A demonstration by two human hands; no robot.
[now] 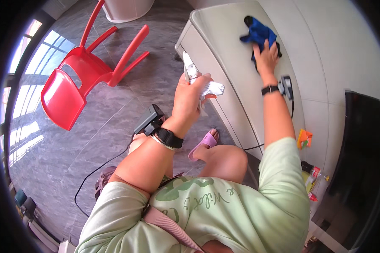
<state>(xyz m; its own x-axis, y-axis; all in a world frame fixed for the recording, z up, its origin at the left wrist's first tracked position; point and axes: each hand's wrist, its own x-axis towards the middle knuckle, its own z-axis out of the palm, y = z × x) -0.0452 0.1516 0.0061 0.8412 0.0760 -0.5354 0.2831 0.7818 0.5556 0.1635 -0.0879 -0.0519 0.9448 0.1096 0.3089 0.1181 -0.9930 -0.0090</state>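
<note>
My left hand point(190, 95) is closed around crumpled white wrappers point(213, 88) with bits of orange-red on them, held in front of the cabinet's side. Its fingertips are partly hidden by the wrappers. My right hand point(267, 61) reaches out over the cabinet top point(228, 31) and grips a bunched blue and black cloth point(261, 33). The cloth lies on the pale surface close to the wall side, and the fingers rest over its near part.
A red plastic chair point(86, 69) lies tipped on the grey floor point(114, 114) at left. Behind it stands a pale round container point(128, 8). A dark screen point(348, 168) and small colourful packages point(312, 179) are at right. A black cable point(86, 181) trails from my left wrist.
</note>
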